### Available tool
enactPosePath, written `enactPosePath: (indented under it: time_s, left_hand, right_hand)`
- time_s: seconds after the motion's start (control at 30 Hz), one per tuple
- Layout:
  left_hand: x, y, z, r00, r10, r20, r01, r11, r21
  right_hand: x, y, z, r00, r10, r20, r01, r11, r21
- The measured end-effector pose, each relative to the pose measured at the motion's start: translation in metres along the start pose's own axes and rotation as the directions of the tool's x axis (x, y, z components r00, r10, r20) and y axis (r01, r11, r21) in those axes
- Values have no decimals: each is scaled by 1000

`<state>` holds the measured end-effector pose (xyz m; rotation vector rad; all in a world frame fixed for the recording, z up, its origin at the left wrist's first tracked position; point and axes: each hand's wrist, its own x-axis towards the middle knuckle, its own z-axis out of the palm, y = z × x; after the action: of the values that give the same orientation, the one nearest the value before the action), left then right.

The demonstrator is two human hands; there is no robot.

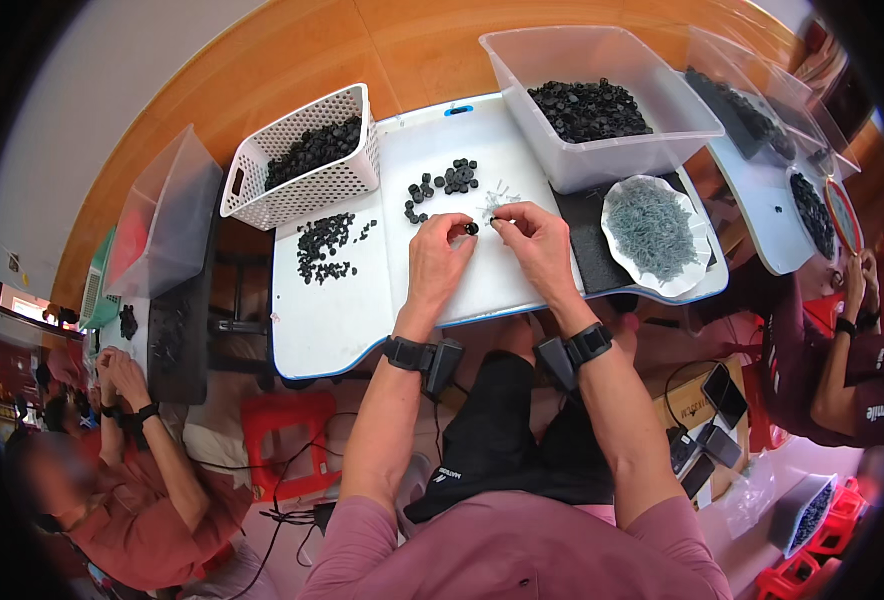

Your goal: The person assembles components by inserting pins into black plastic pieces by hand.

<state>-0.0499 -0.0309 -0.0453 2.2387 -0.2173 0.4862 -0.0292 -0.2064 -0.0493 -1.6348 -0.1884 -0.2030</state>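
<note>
Over the white table [362, 315], my left hand [438, 262] pinches a small round black cap [472, 229] between thumb and fingertips. Close beside it, my right hand [540, 246] is closed at the fingertips. A bit of something dark shows there, too small to name. Just beyond the right fingertips lies a little heap of thin clear pins [502, 194]. Several black caps [457, 177] are grouped on the table past my hands. Smaller black pieces [324, 243] are spread to the left.
A white perforated basket [312, 205] of black parts stands at the back left. At the back right is a clear bin [622, 155] of black pieces. A white scalloped plate [670, 288] of pins sits on a black mat [590, 245]. Other people work at either side.
</note>
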Motion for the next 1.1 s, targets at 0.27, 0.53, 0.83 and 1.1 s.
enactPosePath:
  time_s: [0.27,0.53,0.83,1.1]
  left_hand:
    - [-7,3,5,995,-64,-76,55,992,-113]
    - [-8,3,4,997,-20,-79,13,996,-87]
    - [-8,5,4,997,-49,-61,42,993,-108]
    - [-8,1,4,996,-77,-38,71,986,-152]
  right_hand:
    - [-2,-2,3,995,-98,32,100,993,-69]
    - [-3,-5,6,979,-196,60,203,965,-165]
    - [-3,-4,7,976,-207,74,218,950,-224]
    - [-2,-5,8,978,-193,82,208,945,-254]
